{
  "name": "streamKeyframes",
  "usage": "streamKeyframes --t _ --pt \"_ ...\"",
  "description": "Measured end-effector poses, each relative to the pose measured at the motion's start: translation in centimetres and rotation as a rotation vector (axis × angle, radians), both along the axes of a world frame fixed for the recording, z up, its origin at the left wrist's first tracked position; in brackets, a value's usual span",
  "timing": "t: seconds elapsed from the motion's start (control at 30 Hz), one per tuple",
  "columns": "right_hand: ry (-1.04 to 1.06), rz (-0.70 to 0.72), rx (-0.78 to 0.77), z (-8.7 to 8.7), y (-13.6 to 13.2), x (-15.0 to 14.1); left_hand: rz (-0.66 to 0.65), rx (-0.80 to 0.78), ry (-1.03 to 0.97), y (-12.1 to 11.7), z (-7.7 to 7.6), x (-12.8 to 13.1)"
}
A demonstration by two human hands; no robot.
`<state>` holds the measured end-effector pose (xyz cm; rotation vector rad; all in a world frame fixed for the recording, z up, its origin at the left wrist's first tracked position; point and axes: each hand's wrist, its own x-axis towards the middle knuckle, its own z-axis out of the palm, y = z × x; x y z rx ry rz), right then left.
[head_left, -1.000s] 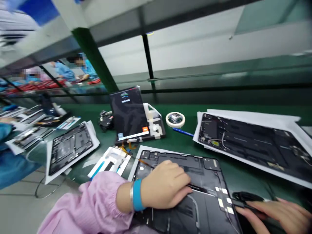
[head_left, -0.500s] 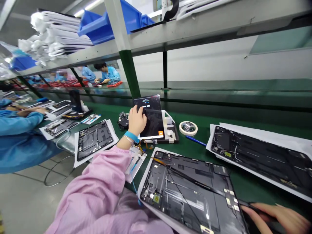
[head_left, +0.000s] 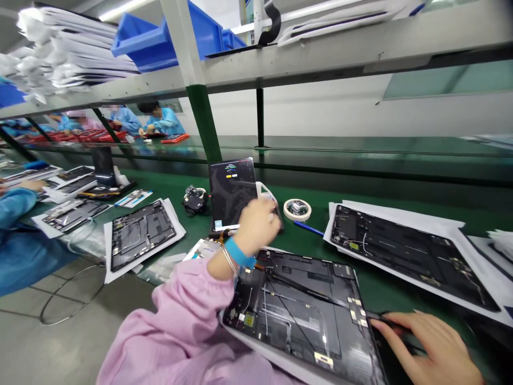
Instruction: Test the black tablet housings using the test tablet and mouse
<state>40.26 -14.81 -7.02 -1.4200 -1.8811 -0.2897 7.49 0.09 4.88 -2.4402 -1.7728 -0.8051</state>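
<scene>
nearest to me lies the open tablet back (head_left: 304, 315) on its white sheet, and i place everything from it. my right hand (head_left: 435, 350) rests at its right edge, fingers spread flat over a thin black cable or strip there; i cannot tell whether they pinch it or only press it down. my left hand (head_left: 258, 224) is lifted just beyond the tablet back's far edge, blurred, fingers loosely curled and holding nothing i can make out, in front of the propped test tablet (head_left: 233, 193) with its lit screen.

i judge i am between the screen and the open unit, checking a connection. the next touch wants a light fingertip, since loose wires cross the tablet back's inside.

to its right lies a second open unit (head_left: 404, 251) on paper. beyond it are a tape roll (head_left: 297, 209) and a blue pen (head_left: 308, 229). to its left lies another opened unit (head_left: 140, 233), and farther left a co-worker's blue sleeve (head_left: 20, 235). the green desk (head_left: 360, 192) is crowded, so my elbows have little room.
</scene>
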Motion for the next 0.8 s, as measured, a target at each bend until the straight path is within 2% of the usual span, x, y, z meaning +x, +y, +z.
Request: streamKeyframes --t 0.07,0.13,0.2,0.3,0.43,0.5,0.6,0.7,0.8 --pt "-0.067 0.056 0.019 1.1 -0.2 -0.2 -0.248 -0.119 0.004 -2.4 -1.2 3.6" --pt "-0.119 0.086 0.042 2.0 -0.5 -0.3 -0.373 -0.181 0.035 -3.6 -2.9 6.0" --pt "-0.146 0.114 0.048 2.9 -0.7 -0.4 -0.451 -0.201 0.048 -3.6 -4.6 7.3" --pt "-0.188 0.156 0.051 3.8 -1.0 -0.9 -0.552 -0.228 -0.023 -2.4 -6.5 7.7" --pt "-0.317 0.205 -0.06 4.0 -1.5 -2.9 -0.55 -0.417 -0.132 -1.7 -7.5 7.3" --pt "-0.342 0.188 -0.174 3.9 -1.5 -3.7 -0.519 -0.501 -0.127 -1.8 -7.8 7.1" --pt "-0.341 0.22 -0.424 3.9 -1.1 -3.6 -0.51 -0.535 -0.065 -1.4 -8.3 6.9" --pt "-0.234 0.253 -0.529 4.7 -1.0 -2.4 -0.511 -0.56 -0.017 -1.1 -8.5 6.7" --pt "0.033 0.352 -0.629 6.3 -1.7 -0.9 -0.496 -0.591 -0.002 -1.3 -8.2 6.6"
